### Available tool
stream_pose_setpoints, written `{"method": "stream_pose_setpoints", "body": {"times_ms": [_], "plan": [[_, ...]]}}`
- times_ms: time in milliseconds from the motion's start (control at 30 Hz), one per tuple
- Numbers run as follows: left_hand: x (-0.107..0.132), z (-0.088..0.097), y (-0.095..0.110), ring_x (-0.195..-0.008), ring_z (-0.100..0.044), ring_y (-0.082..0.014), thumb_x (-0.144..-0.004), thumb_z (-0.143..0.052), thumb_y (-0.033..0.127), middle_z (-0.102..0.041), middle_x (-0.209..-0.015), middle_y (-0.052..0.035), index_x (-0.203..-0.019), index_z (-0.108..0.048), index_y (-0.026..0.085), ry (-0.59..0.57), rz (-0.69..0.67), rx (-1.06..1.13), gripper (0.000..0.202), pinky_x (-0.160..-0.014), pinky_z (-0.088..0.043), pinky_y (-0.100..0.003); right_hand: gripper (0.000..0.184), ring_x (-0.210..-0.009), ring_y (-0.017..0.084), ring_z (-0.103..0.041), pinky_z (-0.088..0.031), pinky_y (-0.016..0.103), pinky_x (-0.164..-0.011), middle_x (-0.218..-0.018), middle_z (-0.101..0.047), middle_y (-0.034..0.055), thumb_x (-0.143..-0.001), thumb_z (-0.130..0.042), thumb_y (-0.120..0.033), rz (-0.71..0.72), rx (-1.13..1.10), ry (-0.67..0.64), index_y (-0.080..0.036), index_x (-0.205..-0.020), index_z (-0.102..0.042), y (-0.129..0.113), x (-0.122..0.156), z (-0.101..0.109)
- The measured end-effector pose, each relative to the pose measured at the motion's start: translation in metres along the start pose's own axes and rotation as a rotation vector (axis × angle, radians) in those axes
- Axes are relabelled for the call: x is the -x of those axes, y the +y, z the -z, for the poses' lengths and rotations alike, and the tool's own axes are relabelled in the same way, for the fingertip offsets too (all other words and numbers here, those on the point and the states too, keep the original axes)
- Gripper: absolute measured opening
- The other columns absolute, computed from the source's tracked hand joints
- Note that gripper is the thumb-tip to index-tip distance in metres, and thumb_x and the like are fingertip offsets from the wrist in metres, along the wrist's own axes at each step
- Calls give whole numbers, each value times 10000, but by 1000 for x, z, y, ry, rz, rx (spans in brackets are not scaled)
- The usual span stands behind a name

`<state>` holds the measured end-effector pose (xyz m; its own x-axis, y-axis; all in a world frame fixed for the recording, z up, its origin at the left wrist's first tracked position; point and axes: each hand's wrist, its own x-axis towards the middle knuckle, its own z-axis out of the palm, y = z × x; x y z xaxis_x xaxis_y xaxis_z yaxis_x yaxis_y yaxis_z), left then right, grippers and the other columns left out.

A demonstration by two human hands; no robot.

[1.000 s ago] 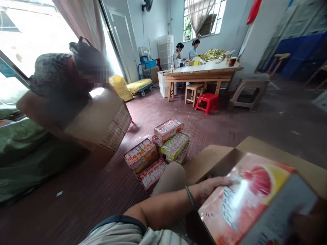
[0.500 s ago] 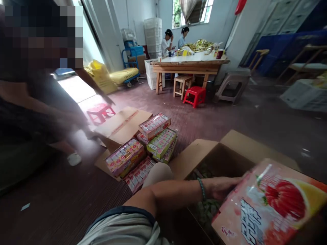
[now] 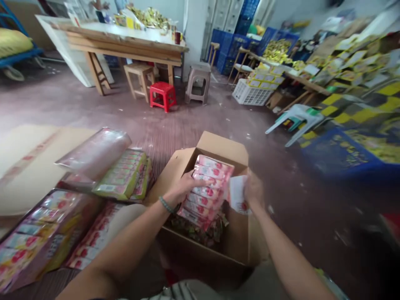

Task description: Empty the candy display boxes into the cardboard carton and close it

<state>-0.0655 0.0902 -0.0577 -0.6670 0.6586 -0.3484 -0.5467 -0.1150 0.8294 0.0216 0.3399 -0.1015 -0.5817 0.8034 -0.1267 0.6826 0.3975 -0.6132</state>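
An open cardboard box (image 3: pixel 218 143) stands on the floor in front of me. Both my hands hold a pink shrink-wrapped pack of small cartons (image 3: pixel 208 189) over its opening. My left hand (image 3: pixel 184 187) grips the pack's left side, fingers curled round it. My right hand (image 3: pixel 253 189) is closed on the pack's right end. Beneath the pack, dark wrapped goods (image 3: pixel 200 231) lie inside the box.
More wrapped packs (image 3: pixel 121 175) are stacked on the floor at left, beside a flat cardboard sheet (image 3: pixel 28 166). Behind stand a wooden table (image 3: pixel 125 41), a red stool (image 3: pixel 162 96) and a grey stool (image 3: pixel 197 81). Blue crates (image 3: pixel 337 154) and a tipped white chair (image 3: pixel 296 116) are at right.
My view swung right and down, and the other person has left it. The pack went from close to the camera down to the box opening, both hands now on it.
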Motion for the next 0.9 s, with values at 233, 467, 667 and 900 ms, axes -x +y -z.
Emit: {"method": "stream_pose_setpoints", "body": {"times_ms": [233,467,667,900], "plan": [[-11,6,-18,-775,-789,-313,-715,-902,240,-805,-850,-153,-1138,-731,93,307,114,127,479,-779,-665,-448,841,-1253,479,-623,-442,574,-1079,-1164,-693,367,-1002,-283,-718,-104,90,1,-34,-1046,-771,9,-16,16],[-16,4,-21,-756,-790,-279,-878,-755,232,-811,-913,-155,-1130,-737,89,354,145,242,291,-824,-667,-460,1088,-1204,387,-657,-535,566,-976,-1123,-755,192,-782,-128,-1021,-120,-813,-363,-206,-1167,-737,35,25,48],[-21,-13,-24,-1014,-778,-298,-975,-635,475,-804,-1088,-144,-1355,-661,159,352,99,436,495,-985,-617,-447,1087,-1308,349,-583,-516,519,-1047,-1389,-642,124,-570,-693,-952,13,-1234,-458,-296,-1423,-540,39,111,4],[-23,-5,-40,-876,-764,-248,-940,-500,742,-794,-1014,-152,-1233,-709,166,358,159,246,680,-816,-613,-328,810,-1208,300,-654,-540,450,-1049,-1352,-673,95,-650,-918,-349,200,-1093,-175,-241,-1342,-513,-9,132,1]]}}
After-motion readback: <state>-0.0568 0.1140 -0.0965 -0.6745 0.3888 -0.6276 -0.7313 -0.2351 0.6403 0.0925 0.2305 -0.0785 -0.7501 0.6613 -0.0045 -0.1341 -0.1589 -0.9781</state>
